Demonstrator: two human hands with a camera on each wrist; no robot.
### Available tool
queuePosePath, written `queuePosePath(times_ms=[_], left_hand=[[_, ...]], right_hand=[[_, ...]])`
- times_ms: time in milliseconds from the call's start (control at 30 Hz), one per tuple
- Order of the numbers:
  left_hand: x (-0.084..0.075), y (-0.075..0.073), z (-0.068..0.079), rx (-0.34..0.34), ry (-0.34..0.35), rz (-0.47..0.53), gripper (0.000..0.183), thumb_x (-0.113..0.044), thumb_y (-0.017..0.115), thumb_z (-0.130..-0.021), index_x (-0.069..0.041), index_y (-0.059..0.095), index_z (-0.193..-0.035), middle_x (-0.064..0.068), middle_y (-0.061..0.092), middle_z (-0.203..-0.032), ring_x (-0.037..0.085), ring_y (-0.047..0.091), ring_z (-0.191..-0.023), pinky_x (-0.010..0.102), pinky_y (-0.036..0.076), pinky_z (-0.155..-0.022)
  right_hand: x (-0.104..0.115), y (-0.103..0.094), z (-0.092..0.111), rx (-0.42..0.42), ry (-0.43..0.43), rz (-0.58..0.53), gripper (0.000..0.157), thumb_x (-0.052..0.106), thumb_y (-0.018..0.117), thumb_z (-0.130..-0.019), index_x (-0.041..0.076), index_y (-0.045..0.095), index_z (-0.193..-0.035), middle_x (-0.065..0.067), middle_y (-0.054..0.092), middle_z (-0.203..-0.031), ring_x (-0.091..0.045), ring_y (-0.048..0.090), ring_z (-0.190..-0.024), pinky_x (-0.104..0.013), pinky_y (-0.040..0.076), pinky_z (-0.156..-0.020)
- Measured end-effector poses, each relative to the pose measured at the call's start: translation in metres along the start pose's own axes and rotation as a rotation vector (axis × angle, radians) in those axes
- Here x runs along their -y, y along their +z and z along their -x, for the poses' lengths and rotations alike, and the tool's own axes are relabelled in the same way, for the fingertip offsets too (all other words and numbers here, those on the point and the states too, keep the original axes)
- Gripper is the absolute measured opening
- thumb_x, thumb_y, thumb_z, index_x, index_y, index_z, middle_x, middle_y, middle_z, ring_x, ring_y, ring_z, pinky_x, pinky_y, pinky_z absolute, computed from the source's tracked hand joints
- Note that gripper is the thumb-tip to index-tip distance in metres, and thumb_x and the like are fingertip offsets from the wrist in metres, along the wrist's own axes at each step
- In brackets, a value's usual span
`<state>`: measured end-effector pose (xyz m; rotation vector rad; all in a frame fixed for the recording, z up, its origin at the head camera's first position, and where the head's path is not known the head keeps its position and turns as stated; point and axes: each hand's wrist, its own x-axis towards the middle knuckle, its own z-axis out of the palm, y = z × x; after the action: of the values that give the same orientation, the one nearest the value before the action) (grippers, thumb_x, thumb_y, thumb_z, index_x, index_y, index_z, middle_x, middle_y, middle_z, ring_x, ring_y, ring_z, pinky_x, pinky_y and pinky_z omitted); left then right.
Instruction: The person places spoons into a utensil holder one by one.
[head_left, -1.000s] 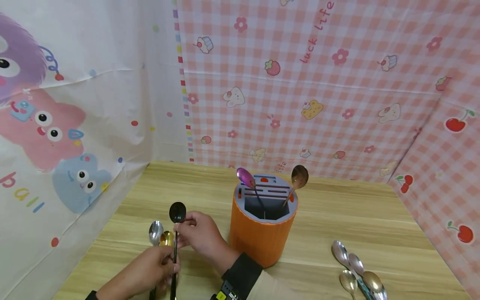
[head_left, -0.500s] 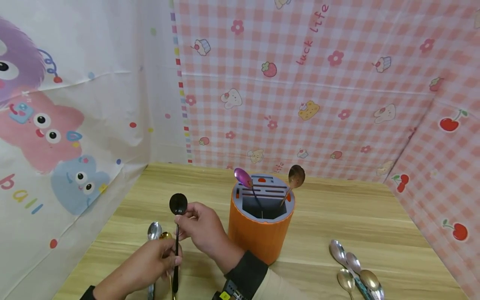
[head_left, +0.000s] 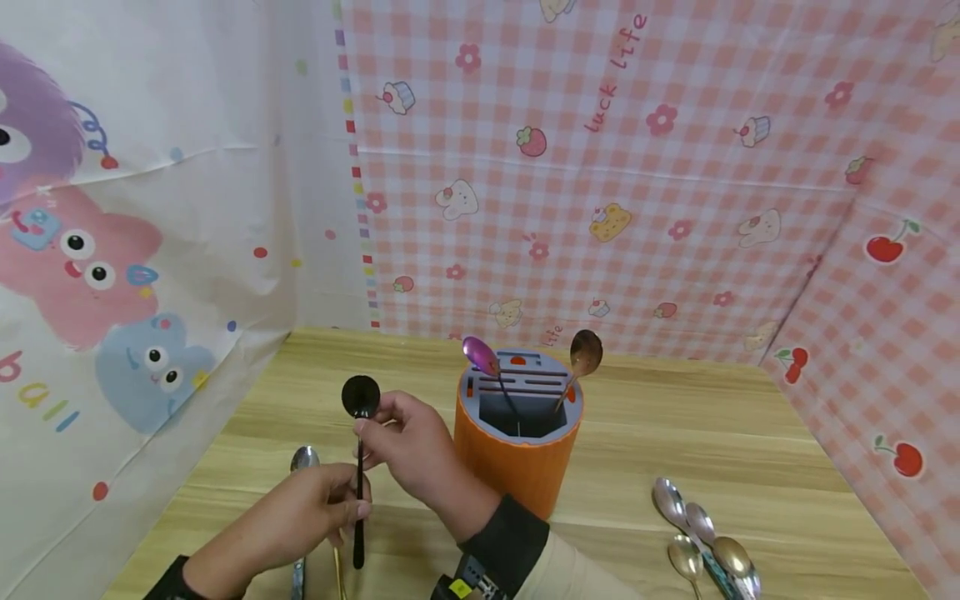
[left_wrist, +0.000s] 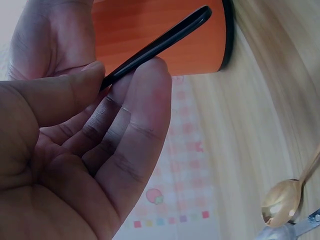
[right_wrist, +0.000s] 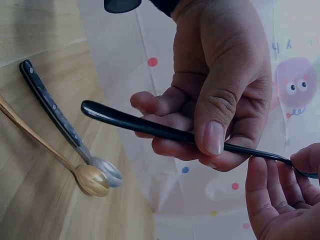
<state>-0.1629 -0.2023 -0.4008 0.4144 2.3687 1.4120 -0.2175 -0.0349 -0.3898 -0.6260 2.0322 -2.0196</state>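
A black long-handled spoon (head_left: 361,396) is held bowl-up above the table's left side. My left hand (head_left: 318,508) pinches its handle between thumb and fingers, lower down. Just below the bowl, my right hand (head_left: 412,446) pinches the neck. In the right wrist view the handle (right_wrist: 130,120) runs past the left thumb to a rounded free end. Under the left hand lie a silver spoon (head_left: 303,458) with a dark handle and a gold spoon (right_wrist: 92,180), side by side. To the right of my right hand stands an orange utensil holder (head_left: 513,475) with a grey slotted top.
A purple spoon (head_left: 480,356) and a copper-coloured spoon (head_left: 586,352) stand in the holder's large opening. Several spoons (head_left: 701,525) lie in a pile on the table's right. Patterned cloth (head_left: 570,167) encloses the wooden table (head_left: 675,417) at the back and sides.
Both hands have lifted the black spoon a little, away from the silver and gold spoons. The head view has shifted slightly.
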Motion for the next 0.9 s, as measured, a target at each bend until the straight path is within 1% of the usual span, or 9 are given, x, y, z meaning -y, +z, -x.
queuePosePath(times_ms=[100,200,367,533,633,900], left_hand=[[-0.004,0.0,-0.001,0.0,0.01,-0.009,0.009,-0.011,0.063,-0.095,-0.003,0.061,-0.093,0.008,0.066,-0.077,0.025,0.063,-0.07,0.041,0.058,-0.058],[-0.007,0.001,-0.001,0.001,0.022,-0.015,0.009,-0.011,0.063,-0.095,-0.003,0.061,-0.093,0.008,0.067,-0.077,0.025,0.063,-0.071,0.041,0.058,-0.058],[-0.011,0.002,-0.002,-0.003,0.028,-0.039,0.008,-0.011,0.064,-0.095,-0.003,0.061,-0.092,0.008,0.067,-0.076,0.025,0.063,-0.07,0.037,0.057,-0.057],[-0.013,0.002,-0.003,0.0,0.029,-0.053,0.009,-0.011,0.064,-0.095,-0.004,0.061,-0.091,0.007,0.066,-0.074,0.029,0.064,-0.068,0.039,0.057,-0.057],[-0.014,0.002,-0.003,0.003,0.027,-0.058,0.008,-0.011,0.063,-0.095,-0.004,0.061,-0.092,0.007,0.066,-0.074,0.027,0.064,-0.067,0.041,0.057,-0.057],[-0.019,0.0,-0.006,0.015,0.016,-0.076,0.008,-0.013,0.063,-0.096,-0.005,0.062,-0.092,0.006,0.067,-0.075,0.029,0.065,-0.066,0.04,0.057,-0.058]], right_hand=[[0.003,-0.002,0.001,-0.001,0.003,-0.007,0.017,0.017,0.067,-0.093,0.006,0.064,-0.105,-0.006,0.062,-0.087,-0.019,0.066,-0.068,-0.032,0.059,-0.066],[0.005,-0.003,0.002,-0.009,0.005,-0.007,0.015,0.016,0.068,-0.093,0.006,0.064,-0.104,-0.005,0.062,-0.086,-0.017,0.066,-0.067,-0.032,0.059,-0.065],[0.009,-0.006,0.003,-0.017,0.001,-0.009,0.017,0.016,0.068,-0.093,0.006,0.064,-0.106,-0.005,0.061,-0.086,-0.016,0.065,-0.067,-0.032,0.059,-0.065],[0.011,-0.009,0.004,-0.012,-0.008,-0.012,0.019,0.015,0.068,-0.093,0.005,0.064,-0.108,-0.006,0.062,-0.087,-0.019,0.066,-0.069,-0.033,0.059,-0.065],[0.011,-0.01,0.004,-0.012,-0.017,-0.011,0.019,0.015,0.068,-0.093,0.005,0.064,-0.108,-0.006,0.062,-0.087,-0.019,0.066,-0.068,-0.033,0.059,-0.065],[0.015,-0.013,0.005,-0.022,-0.008,0.005,0.019,0.015,0.068,-0.093,0.006,0.064,-0.109,-0.007,0.062,-0.088,-0.018,0.065,-0.069,-0.033,0.059,-0.066]])
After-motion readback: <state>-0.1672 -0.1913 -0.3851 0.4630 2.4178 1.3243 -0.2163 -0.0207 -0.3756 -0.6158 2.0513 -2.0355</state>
